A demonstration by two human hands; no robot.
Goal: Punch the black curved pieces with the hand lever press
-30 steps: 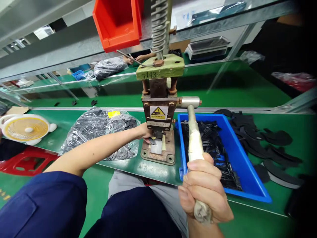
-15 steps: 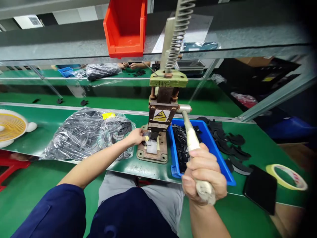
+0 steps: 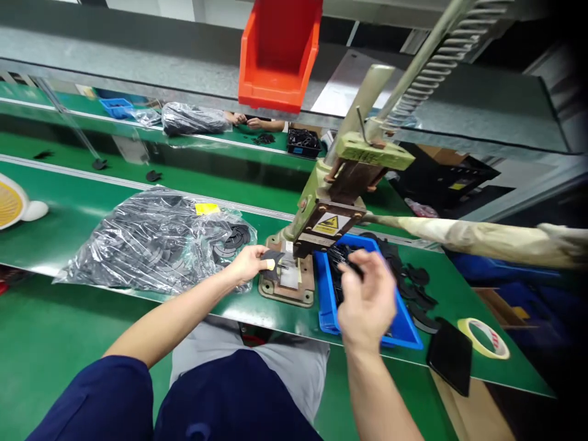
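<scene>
Visibly, a dark piece (image 3: 274, 256) juts from the left hand (image 3: 248, 264).

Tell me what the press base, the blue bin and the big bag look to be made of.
Press base: metal, probably steel or iron; brownish, worn finish, with holes at its front corners.
Blue bin: likely moulded plastic; smooth, evenly coloured, with a lipped rim.
Big bag: clear plastic film, it seems; glossy, crinkled, dark parts showing through.
</scene>
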